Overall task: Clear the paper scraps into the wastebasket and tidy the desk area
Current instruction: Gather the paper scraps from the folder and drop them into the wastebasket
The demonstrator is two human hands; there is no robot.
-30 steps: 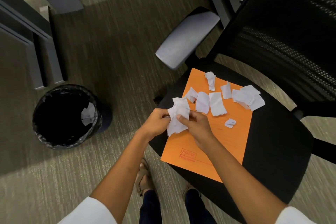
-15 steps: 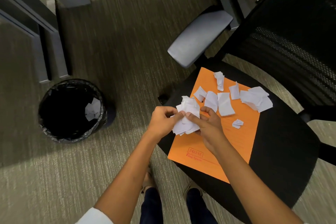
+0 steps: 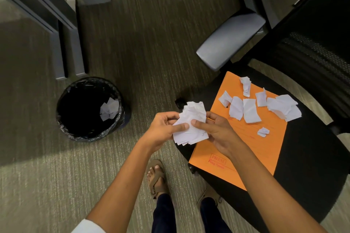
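A bunch of white paper scraps (image 3: 192,123) is held between both hands at the left edge of the chair seat. My left hand (image 3: 163,128) grips its left side, and my right hand (image 3: 217,132) pinches its right side with thumb on top. Several more white scraps (image 3: 250,109) lie on an orange folder (image 3: 244,149) on the black chair seat. The round wastebasket (image 3: 65,117) with a black liner stands on the carpet to the left; a few scraps (image 3: 108,108) lie inside it.
The black office chair (image 3: 318,157) has a grey armrest (image 3: 230,40) and a mesh back at the right. Dark desk legs (image 3: 64,43) stand behind the wastebasket. My sandalled feet (image 3: 158,178) are on the carpet below the hands.
The hands with the bunch of scraps have shifted left, off the folder toward the seat's edge. The view has turned, so the wastebasket sits closer to the middle.
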